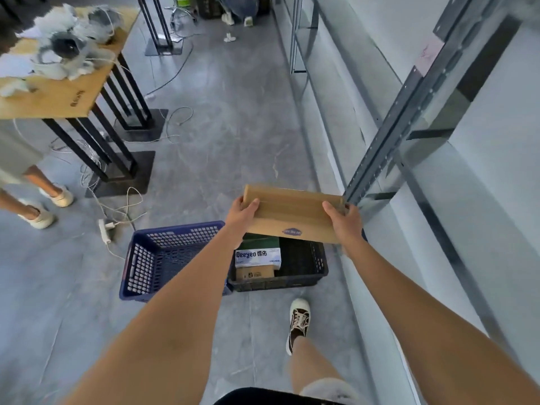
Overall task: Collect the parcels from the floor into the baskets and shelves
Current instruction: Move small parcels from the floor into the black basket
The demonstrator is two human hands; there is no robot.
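Left hand (240, 212) and right hand (344, 221) grip cardboard parcel (292, 213) above black basket (304, 280)

at the upper left of the frame a wooden table (58, 100) on black legs held grey fluffy bundles (67, 45). below it white cables (117, 206) and a power strip (104, 230) lay on the grey floor (233, 127). another person's legs (35, 197) stood at the left edge.

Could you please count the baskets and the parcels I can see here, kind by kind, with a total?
Baskets: 2, the blue basket and the black basket.
Parcels: 4, the brown carton gripped by the left hand and right hand, plus the green box, white box and small brown box in the black basket.
Total: 6.
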